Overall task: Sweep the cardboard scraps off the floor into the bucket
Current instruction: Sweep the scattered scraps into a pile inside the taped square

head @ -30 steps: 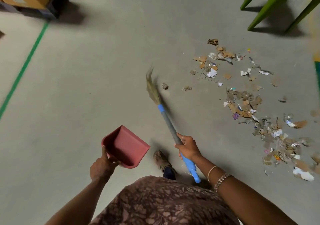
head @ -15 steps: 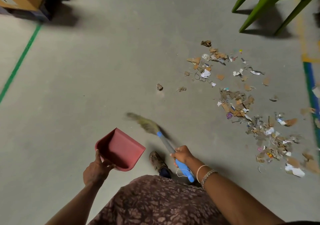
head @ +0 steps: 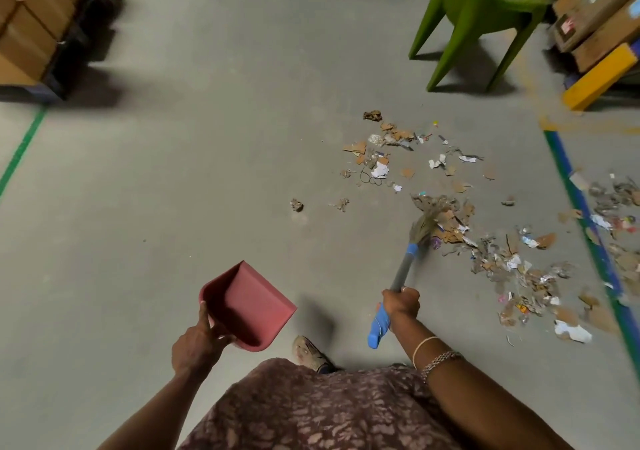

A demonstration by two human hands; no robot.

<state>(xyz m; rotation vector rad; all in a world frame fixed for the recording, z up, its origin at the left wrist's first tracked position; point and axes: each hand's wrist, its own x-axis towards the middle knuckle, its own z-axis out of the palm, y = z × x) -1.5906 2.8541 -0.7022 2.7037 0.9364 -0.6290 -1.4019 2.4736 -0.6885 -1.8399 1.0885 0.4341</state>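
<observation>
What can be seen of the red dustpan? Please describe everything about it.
The dustpan is a pinkish-red scoop, plastic by its look, with a flat base, raised curved walls and a straight open front edge that points forward and to the right. It looks empty, and no handle shows. The left-hand grip holds its rear rim and keeps it tilted above the floor, where its shadow falls. Nothing else touches it.

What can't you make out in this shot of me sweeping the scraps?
Head view only.
Bucket: not in frame.
Broom bristles: motion-blurred; floor contact unclear.
Dustpan: handle covered by the left hand.
Scraps past the blue line: blurred, cut by the right edge.
</observation>
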